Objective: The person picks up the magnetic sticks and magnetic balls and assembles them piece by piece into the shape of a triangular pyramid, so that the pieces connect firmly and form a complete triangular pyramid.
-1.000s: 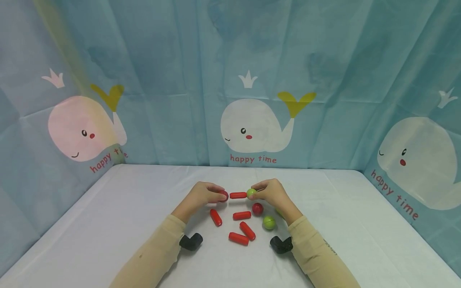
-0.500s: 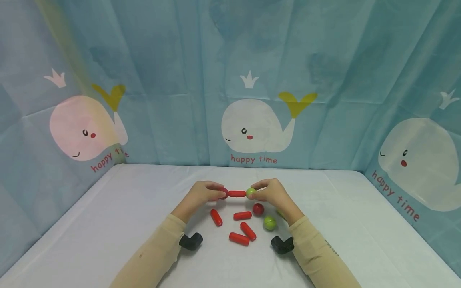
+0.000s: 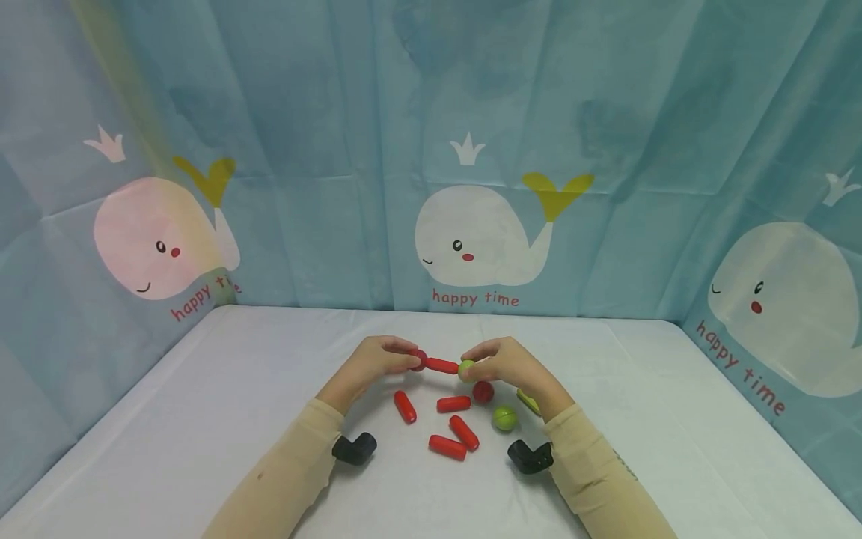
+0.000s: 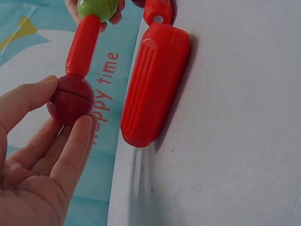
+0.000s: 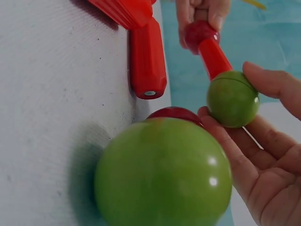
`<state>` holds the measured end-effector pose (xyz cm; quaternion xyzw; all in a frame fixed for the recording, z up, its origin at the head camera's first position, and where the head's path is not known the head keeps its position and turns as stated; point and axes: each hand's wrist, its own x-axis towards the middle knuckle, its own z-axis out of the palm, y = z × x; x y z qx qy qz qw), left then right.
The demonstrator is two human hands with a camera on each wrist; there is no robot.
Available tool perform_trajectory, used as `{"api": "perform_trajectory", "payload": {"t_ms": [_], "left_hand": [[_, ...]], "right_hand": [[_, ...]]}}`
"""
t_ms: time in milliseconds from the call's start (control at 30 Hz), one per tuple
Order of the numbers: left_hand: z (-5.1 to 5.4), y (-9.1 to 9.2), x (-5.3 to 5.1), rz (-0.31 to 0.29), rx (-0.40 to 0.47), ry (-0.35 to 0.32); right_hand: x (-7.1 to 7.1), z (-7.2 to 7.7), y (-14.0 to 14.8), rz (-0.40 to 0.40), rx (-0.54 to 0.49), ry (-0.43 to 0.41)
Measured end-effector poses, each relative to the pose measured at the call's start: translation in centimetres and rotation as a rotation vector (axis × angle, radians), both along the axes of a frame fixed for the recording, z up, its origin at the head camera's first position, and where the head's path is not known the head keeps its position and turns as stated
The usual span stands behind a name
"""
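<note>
Between the two hands, above the white table, a red rod (image 3: 442,365) joins a dark red ball (image 3: 419,360) at one end and a green ball (image 3: 466,370) at the other. My left hand (image 3: 378,359) pinches the dark red ball (image 4: 70,100) between thumb and fingertips. The green ball (image 5: 233,99) is held the same way by my right hand (image 3: 510,367). Seen from the head, the rod slopes slightly down to the right. Close below the right hand lies a loose red ball (image 3: 483,391), with a second green ball (image 3: 504,418) nearer me.
Several loose red rods, such as one at the left (image 3: 405,407) and one in front (image 3: 447,447), lie on the white cloth (image 3: 269,374). A green rod (image 3: 529,401) lies beside the right wrist. Behind stands a blue whale-print curtain (image 3: 337,247).
The gap between the red rod and the dark red ball has closed. My right hand has since dipped slightly with the green ball, so the rod tilts.
</note>
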<state>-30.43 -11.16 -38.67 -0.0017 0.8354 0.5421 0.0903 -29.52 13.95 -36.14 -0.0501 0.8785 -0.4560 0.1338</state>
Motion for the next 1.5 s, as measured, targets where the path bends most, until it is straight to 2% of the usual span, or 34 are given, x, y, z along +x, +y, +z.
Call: {"api": "perform_trajectory", "payload": {"t_ms": [167, 567, 667, 867, 1333, 1500], "left_hand": [[0.1, 0.0, -0.1, -0.001, 0.013, 0.004], [0.3, -0.1, 0.0, -0.048, 0.095, 0.005], [0.4, 0.1, 0.2, -0.047, 0.080, -0.003], [0.7, 0.4, 0.5, -0.089, 0.038, 0.017], [0.9, 1.0, 1.0, -0.149, 0.057, 0.025], [1.1, -0.1, 0.7, -0.197, -0.031, 0.010]], "right_hand": [[0.2, 0.2, 0.1, 0.050, -0.024, 0.019], [0.4, 0.4, 0.0, 0.130, -0.051, -0.036], [0.4, 0.4, -0.1, 0.147, -0.061, -0.055], [0.4, 0.3, -0.5, 0.161, -0.069, -0.080], [0.6, 0.0, -0.7, 0.124, -0.115, -0.092], [0.7, 0.3, -0.8, 0.122, -0.127, -0.098]]}}
